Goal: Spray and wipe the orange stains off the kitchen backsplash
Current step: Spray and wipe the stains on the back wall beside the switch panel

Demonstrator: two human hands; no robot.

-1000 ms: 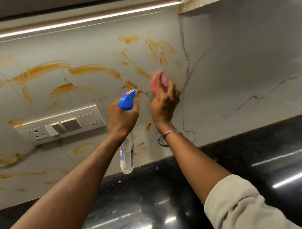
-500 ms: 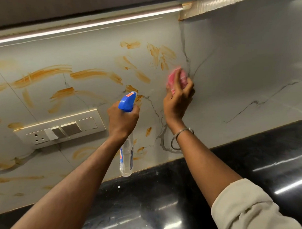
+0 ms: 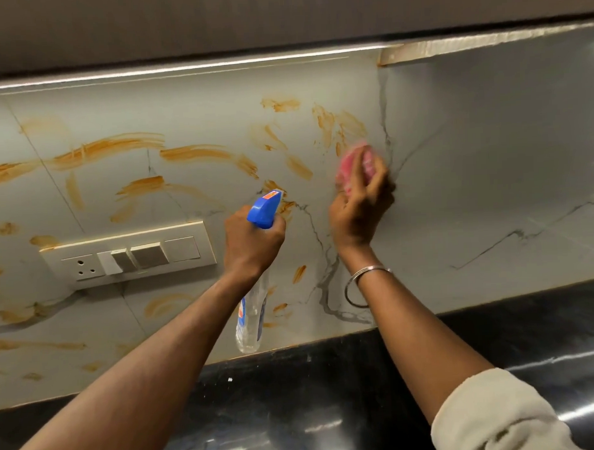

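Backsplash [image 3: 489, 191]: cloth [image 3: 349, 164] seemingly under right grip [image 3: 357, 209]

Glossy black countertop [image 3: 329, 409], smooth marbled backsplash [image 3: 488, 150] (clear plastic bottle [image 3: 251, 317]).

Backsplash [image 3: 489, 184]: pale marble slabs with grey veins. I see orange stains [image 3: 111, 148] smeared in streaks and dabs from 9 o'clock across to 12 o'clock. Spray bottle [image 3: 255, 310]: clear body, blue-and-orange label and blue trigger head, hanging upright at centre. The left hand [image 3: 252, 241] grips its neck, and the nozzle points toward 1 o'clock. Pink cloth [image 3: 349, 162]: bunched and blurred, pressed to the wall by the right hand [image 3: 359, 209]. I place it at 2 o'clock from the nozzle, touching the rightmost smears.
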